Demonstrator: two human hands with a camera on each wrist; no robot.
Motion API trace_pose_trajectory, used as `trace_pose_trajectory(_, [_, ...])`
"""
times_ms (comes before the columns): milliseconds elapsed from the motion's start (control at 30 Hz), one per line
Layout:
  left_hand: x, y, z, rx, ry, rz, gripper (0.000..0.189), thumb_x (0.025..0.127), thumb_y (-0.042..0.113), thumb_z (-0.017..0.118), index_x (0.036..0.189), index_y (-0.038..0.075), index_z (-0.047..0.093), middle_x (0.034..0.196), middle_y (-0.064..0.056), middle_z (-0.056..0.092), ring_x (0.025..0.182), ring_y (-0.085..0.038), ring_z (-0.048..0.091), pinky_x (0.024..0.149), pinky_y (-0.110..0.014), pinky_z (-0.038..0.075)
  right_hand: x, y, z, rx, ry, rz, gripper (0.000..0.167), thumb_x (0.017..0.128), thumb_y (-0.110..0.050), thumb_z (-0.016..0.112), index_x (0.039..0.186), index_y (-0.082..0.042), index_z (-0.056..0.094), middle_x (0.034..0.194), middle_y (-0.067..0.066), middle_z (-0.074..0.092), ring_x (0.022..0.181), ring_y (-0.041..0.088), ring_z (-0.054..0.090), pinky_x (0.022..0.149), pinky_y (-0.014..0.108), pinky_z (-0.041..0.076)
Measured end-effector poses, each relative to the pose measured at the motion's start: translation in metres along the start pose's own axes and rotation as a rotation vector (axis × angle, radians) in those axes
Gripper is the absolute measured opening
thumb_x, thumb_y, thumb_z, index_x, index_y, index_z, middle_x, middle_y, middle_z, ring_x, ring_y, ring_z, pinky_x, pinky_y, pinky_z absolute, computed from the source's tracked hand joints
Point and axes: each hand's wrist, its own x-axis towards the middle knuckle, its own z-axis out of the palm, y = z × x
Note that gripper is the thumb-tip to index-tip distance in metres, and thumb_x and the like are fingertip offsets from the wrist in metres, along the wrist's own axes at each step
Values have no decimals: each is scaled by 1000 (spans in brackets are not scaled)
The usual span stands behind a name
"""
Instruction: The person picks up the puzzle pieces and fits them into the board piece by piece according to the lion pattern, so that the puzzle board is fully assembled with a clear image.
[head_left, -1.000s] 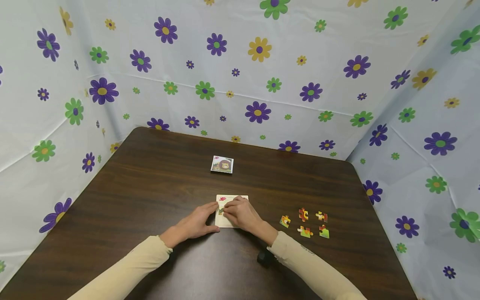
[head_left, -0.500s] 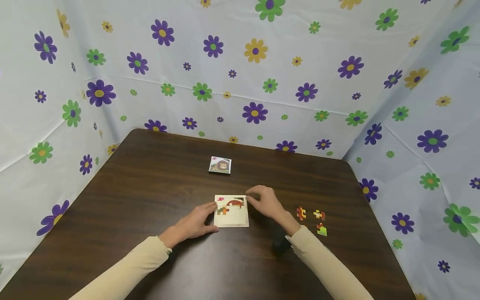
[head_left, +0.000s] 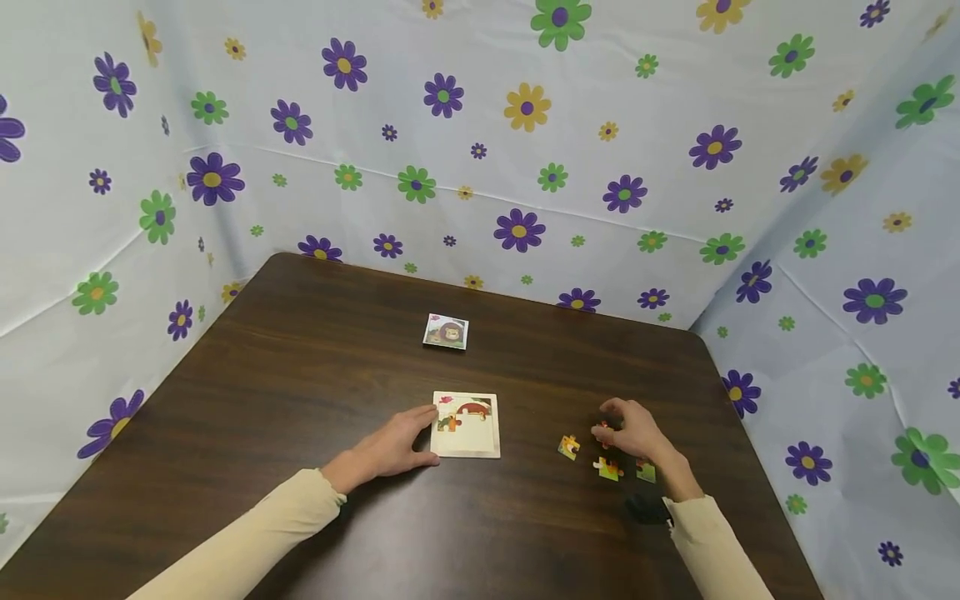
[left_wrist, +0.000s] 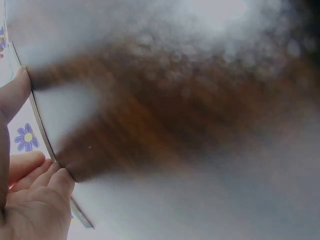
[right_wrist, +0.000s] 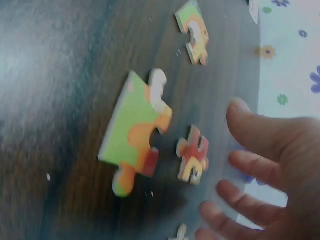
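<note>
A dark table holds one puzzle tray, its left edge touched by the spread left hand. The right hand, fingers parted, hangs near four visible loose pieces.

Place: a screened-off tabletop booth; kind of building unclear
Flowered sheets: hung as walls beyond the fingers and on either side
Table: dark wood-grain top beneath the fingers
</note>
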Motion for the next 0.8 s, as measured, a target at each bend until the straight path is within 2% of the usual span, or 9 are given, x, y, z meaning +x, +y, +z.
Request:
trace_pose_trajectory(67, [0, 1, -1, 0, -4, 2, 71, 80, 26, 79, 131, -13, 49, 136, -28, 48, 125, -40, 47, 99, -49, 42, -3, 4, -3, 5, -26, 28, 45, 85, -25, 73, 116, 4, 58, 105, 21, 59, 96, 38, 57, 79, 52, 48])
trace_pose_trajectory(167, [1, 2, -1, -7, -5, -7, 72, 80, 27, 78, 132, -13, 48, 137, -27, 47, 126, -40, 47, 100, -49, 41, -5, 4, -7, 56, -91, 93, 48, 81, -22, 77, 117, 2, 56, 105, 20, 58, 76, 32, 60, 61, 46, 52])
trace_pose_trajectory(267, [1, 3, -1, -9, 0, -7, 72, 80, 28, 78, 132, -13, 48, 137, -27, 47, 126, -40, 46, 100, -49, 41, -4, 4, -7, 109, -120, 149, 48, 77, -16, 81, 114, 1, 57, 103, 19, 55, 60, 23, 54, 43, 36, 47])
trace_pose_trajectory(333, [2, 3, 0, -6, 3, -7, 72, 80, 28, 79, 132, -13, 49, 137, -27, 47, 126, -40, 47, 100, -49, 41, -2, 3, -6, 125, -119, 164, 44, 75, -11, 82, 110, 0, 57, 100, 18, 54, 54, 20, 50, 37, 31, 42])
trace_pose_trajectory(467, [1, 4, 1, -8, 2, -13, 72, 80, 28, 79, 132, -13, 49, 137, -27, 47, 126, -40, 47, 100, -49, 42, 0, 4, -2, 109, -94, 183, 40, 73, -9, 83, 103, -3, 57, 94, 13, 54, 50, 18, 47, 35, 27, 37])
trace_pose_trajectory(633, [0, 4, 1, -8, -3, -14, 72, 80, 28, 78, 132, -12, 49, 137, -26, 47, 125, -39, 47, 99, -49, 42, -1, 3, 0, 92, -75, 191, 38, 74, -13, 82, 98, -2, 54, 91, 11, 52, 52, 18, 46, 36, 28, 38])
trace_pose_trajectory(800, [0, 4, 2, -5, -1, -5, 72, 80, 27, 78, 132, -13, 49, 137, -27, 47, 125, -39, 48, 99, -50, 42, 0, 1, 0, 80, 16, 114, 32, 77, -11, 79, 89, -3, 51, 76, 4, 54, 61, 18, 47, 52, 32, 41])
